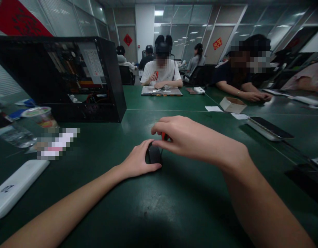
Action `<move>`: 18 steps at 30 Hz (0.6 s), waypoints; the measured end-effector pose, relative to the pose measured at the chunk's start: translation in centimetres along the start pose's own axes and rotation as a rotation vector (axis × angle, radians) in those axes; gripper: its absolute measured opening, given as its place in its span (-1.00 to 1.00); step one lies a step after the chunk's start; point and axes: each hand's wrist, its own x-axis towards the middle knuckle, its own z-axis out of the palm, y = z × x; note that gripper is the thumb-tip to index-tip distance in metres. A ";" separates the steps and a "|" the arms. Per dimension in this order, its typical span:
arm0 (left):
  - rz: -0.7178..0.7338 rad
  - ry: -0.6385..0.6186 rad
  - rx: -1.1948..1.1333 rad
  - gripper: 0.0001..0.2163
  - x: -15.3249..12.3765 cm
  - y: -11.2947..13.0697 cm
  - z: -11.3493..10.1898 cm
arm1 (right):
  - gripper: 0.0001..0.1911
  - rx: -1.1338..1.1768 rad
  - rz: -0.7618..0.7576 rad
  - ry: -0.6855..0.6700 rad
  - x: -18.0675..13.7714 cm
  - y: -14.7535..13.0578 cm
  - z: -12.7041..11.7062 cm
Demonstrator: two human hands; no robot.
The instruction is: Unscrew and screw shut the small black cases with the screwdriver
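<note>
A black computer mouse (155, 153) rests on the green table in front of me. My left hand (138, 159) is closed around it, with fingers on its far side and the thumb along the near edge. Just above and to the right, my right hand (183, 136) pinches a screwdriver (163, 136) with a red and black handle. Most of the handle is hidden behind my fingers. Its thin dark shaft points down by the right side of the mouse; I cannot tell whether the tip touches it.
An opened black computer case (119, 79) stands at the left, near a plastic cup (41, 115), a clear bottle (16, 136) and a white device (18, 187). A phone-like device (270, 127) and small cardboard box (232, 105) lie right. Across the green table (148, 217) sit co-workers (161, 70).
</note>
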 end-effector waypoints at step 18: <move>-0.018 -0.004 -0.019 -0.17 -0.1 0.4 -0.3 | -0.72 -0.027 -0.021 -0.019 -0.2 0.1 -0.2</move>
